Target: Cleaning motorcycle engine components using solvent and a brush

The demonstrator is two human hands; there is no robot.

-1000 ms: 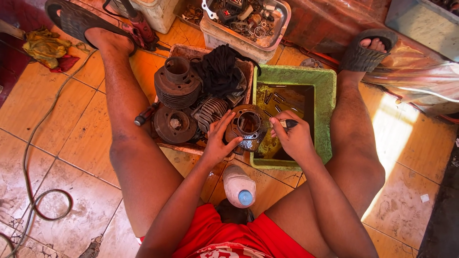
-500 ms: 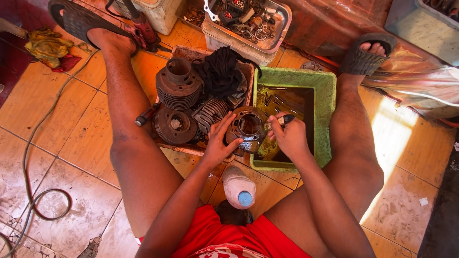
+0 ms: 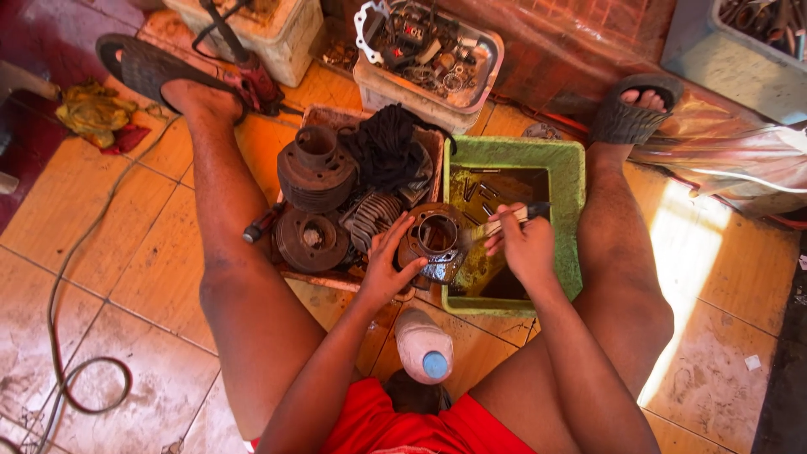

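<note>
left hand (image 3: 385, 273) fingers (image 3: 402, 234) clasp a rusty, oily ring-shaped cylinder (image 3: 435, 244) at the green tub (image 3: 572, 172) edge; right hand (image 3: 525, 248) fingers closed around a brush (image 3: 513, 216) beside it.

The left hand (image 3: 385, 267) grips a rusty engine cylinder (image 3: 433, 244) at the near left corner of a green tub (image 3: 572, 181) of dirty liquid. The right hand (image 3: 523, 245) holds a brush (image 3: 504, 219) with its bristles at the cylinder's bore. Left of the tub, a tray (image 3: 336, 282) holds more finned cylinders (image 3: 315, 172) and a black rag (image 3: 388, 147). A white bottle with a blue cap (image 3: 424, 345) stands between the person's legs.
</note>
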